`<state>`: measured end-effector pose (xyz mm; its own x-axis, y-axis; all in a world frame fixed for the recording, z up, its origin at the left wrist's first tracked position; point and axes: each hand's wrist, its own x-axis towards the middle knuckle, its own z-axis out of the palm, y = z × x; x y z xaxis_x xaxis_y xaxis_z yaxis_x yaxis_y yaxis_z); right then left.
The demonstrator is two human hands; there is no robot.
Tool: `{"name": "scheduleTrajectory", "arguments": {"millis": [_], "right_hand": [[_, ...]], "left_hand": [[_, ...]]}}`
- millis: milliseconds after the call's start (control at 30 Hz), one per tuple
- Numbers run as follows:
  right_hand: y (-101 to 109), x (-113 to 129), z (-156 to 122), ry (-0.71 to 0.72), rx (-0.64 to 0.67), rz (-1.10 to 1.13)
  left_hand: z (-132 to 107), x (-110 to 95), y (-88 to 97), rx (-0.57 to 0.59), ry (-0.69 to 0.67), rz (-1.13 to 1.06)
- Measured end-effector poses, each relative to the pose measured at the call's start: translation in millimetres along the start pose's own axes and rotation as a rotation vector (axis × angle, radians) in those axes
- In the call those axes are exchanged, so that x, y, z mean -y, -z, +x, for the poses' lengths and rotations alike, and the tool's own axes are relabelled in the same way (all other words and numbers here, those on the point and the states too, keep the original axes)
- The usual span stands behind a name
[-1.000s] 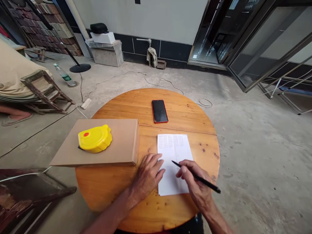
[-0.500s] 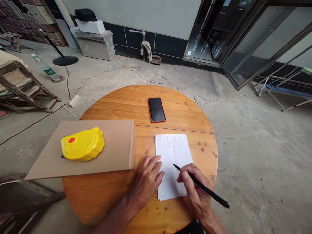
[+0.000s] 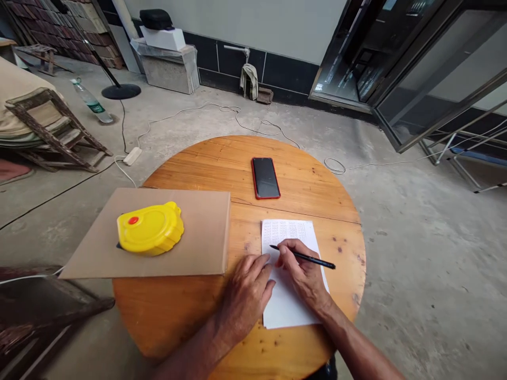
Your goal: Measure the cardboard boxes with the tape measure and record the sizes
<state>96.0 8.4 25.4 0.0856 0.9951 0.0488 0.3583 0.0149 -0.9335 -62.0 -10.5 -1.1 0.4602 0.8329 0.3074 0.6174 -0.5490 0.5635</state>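
My right hand (image 3: 301,274) grips a black pen (image 3: 304,257), its tip on the upper left part of a white sheet of paper (image 3: 291,303) with rows of small writing at the top. My left hand (image 3: 245,295) lies flat with fingers spread, pressing the sheet's left edge on the round wooden table (image 3: 190,311). A flat cardboard box (image 3: 198,237) sits left of my hands and overhangs the table edge. A yellow tape measure (image 3: 149,229) with a red button rests on the box. A black phone in a red case (image 3: 265,178) lies face up beyond the paper.
A concrete floor surrounds the table, crossed by white cables and a power strip (image 3: 132,155). A wooden folding frame (image 3: 51,132) and a plastic bottle (image 3: 92,101) stand at left. A dark wooden piece (image 3: 43,311) is low left. Open glass doors (image 3: 415,68) are at right.
My right hand moved up and left across the paper, bringing the pen tip to the sheet's upper left. The pen now lies nearly level. My left hand stayed on the paper's edge.
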Motion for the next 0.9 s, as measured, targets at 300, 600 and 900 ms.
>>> {"name": "scheduleTrajectory", "arguments": {"millis": [300,600,900], "right_hand": [[-12.5,-22.2,4.6,0.063,-0.025,-0.118],[-12.6,-23.1,5.4,0.17,0.002,-0.192],[-12.6,-23.2,6.7,0.273,0.04,-0.254]], "left_hand": [[-4.2,-1.5,-2.8,0.026,0.045,0.053],[-4.7,-0.9,-3.6,0.004,0.041,0.035],[-3.0,-2.7,-2.7,-0.02,0.037,0.003]]}}
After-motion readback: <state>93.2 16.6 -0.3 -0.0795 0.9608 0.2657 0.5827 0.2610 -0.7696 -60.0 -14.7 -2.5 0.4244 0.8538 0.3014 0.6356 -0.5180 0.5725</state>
